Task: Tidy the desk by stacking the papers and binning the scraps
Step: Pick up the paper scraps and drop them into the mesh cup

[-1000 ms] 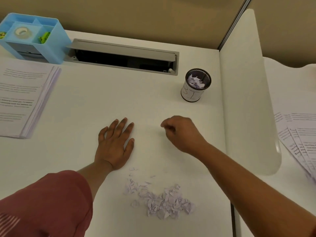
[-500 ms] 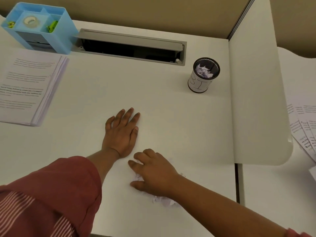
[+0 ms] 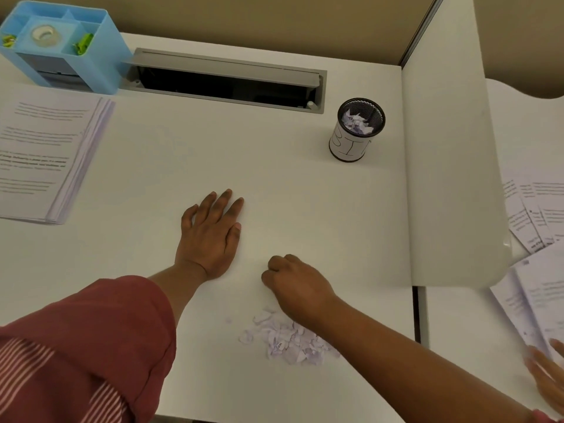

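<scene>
Near the front edge of the white desk (image 3: 152, 166), a heap of torn paper scraps (image 3: 290, 341) is seen, uncovered again where half a second ago it was hidden under the right hand. The right hand (image 3: 297, 286) has been raised off the heap and is now held just beyond it, its fingers curled into a loose fist with the knuckles uppermost; whether any scraps are pinched inside cannot be told, since the fingertips are tucked out of sight. The left hand (image 3: 210, 236) is kept where it was, laid flat on the desk with straight fingers slightly spread, holding nothing. Well beyond the hands, near the white divider (image 3: 451, 178), a black mesh cup (image 3: 357, 131) wrapped in a handwritten label is stood upright, with scraps already inside. A stack of printed papers (image 3: 45, 160) is lain at the left, cut off by the frame's edge. Behind it a blue organiser (image 3: 65, 44) is placed beside a grey cable slot (image 3: 225, 82). Past the divider, loose sheets (image 3: 537, 227) are fanned out, blurred and partly hidden, and another person's blurred hand (image 3: 549, 377) is cut off at the corner.
</scene>
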{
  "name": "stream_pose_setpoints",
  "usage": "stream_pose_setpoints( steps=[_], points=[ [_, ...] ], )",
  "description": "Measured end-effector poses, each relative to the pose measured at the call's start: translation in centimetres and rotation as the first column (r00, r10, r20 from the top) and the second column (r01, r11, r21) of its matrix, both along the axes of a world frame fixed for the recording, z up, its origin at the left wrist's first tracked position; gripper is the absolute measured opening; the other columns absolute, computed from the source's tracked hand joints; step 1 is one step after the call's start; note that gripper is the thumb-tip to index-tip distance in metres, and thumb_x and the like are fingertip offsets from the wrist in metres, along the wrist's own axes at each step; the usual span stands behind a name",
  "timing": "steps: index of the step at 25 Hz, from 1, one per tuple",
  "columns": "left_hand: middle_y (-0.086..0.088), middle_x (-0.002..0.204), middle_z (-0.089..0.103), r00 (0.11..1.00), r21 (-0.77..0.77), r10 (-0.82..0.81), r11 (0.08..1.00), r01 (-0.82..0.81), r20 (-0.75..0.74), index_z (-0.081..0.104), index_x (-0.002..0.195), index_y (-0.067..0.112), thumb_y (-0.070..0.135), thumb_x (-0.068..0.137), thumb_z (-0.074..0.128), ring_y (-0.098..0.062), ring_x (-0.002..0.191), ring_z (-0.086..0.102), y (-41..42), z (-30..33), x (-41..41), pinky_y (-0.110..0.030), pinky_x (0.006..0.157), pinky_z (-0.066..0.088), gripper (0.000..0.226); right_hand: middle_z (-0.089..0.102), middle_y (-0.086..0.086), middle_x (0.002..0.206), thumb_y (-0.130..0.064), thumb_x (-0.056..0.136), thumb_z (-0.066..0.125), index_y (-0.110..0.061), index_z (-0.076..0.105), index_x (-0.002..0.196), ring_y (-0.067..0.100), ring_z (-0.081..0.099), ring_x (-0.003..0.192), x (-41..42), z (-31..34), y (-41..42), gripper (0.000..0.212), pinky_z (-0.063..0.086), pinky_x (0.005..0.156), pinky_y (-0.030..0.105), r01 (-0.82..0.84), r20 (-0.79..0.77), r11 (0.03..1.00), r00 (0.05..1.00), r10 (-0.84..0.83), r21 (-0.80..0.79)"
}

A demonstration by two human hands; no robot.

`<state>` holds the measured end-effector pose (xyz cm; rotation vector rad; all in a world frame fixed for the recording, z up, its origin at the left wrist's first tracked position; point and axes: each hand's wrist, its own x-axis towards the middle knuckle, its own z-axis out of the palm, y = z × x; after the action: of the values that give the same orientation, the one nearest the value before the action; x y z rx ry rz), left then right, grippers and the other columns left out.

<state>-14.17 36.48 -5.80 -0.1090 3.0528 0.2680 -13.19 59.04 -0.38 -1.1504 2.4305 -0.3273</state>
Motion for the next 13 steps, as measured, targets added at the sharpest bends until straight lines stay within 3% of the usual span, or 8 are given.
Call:
stream_pose_setpoints(
  steps=[4,6,8,10,13],
  points=[
    [0.005,0.166,0.025,1.000,0.017,-0.002,1.000,0.002,-0.002,0.032,0.157,0.032,0.042,0.102,0.022,-0.022,0.154,0.019,0.1,0.0,0.0,-0.048,0.120,0.016,0.056,0.062,0.013,0.093,0.003,0.086,0.052,-0.003,0.069,0.092,0.031,0.058,0.083,-1.7,-0.3,1.3,0.018,0.046,0.068,0.039,0.175,0.172,0.981,0.972,-0.159,-0.083],
    [0.005,0.166,0.025,1.000,0.016,-0.001,1.000,0.001,-0.007,0.032,0.157,0.032,0.042,0.102,0.023,-0.022,0.153,0.020,0.1,0.0,0.0,-0.048,0.120,0.016,0.056,0.071,0.010,0.100,-0.003,0.088,0.057,-0.008,0.076,0.098,0.028,0.066,0.090,-3.1,0.5,1.9,0.022,0.052,0.081,0.038,0.361,0.246,0.915,0.917,-0.313,-0.181],
    [0.005,0.166,0.025,1.000,0.010,0.003,1.000,-0.003,-0.008,0.032,0.157,0.033,0.042,0.102,0.023,-0.021,0.153,0.019,0.1,0.0,0.1,-0.047,0.120,0.015,0.056,0.075,0.005,0.104,-0.004,0.088,0.063,-0.011,0.079,0.101,0.018,0.068,0.091,-5.2,1.9,2.6,0.022,0.052,0.086,0.026,0.515,0.281,0.819,0.849,-0.447,-0.253],
    [0.005,0.167,0.024,1.000,0.013,0.004,1.000,-0.004,-0.007,0.032,0.157,0.033,0.043,0.102,0.022,-0.021,0.154,0.018,0.1,0.0,0.1,-0.047,0.120,0.014,0.056,0.075,-0.002,0.096,-0.004,0.088,0.067,-0.014,0.079,0.099,0.008,0.067,0.081,-7.7,3.9,3.5,0.019,0.049,0.079,0.013,0.625,0.322,0.725,0.777,-0.541,-0.290],
    [0.005,0.167,0.023,1.000,0.004,0.000,1.000,0.000,-0.006,0.031,0.157,0.033,0.043,0.102,0.022,-0.021,0.154,0.017,0.0,-0.2,0.1,-0.047,0.120,0.015,0.057,0.072,-0.011,0.077,-0.006,0.087,0.069,-0.018,0.079,0.093,0.003,0.068,0.068,-12.3,6.8,4.6,0.016,0.049,0.067,0.010,0.691,0.313,0.604,0.720,-0.619,-0.397]
  ],
)
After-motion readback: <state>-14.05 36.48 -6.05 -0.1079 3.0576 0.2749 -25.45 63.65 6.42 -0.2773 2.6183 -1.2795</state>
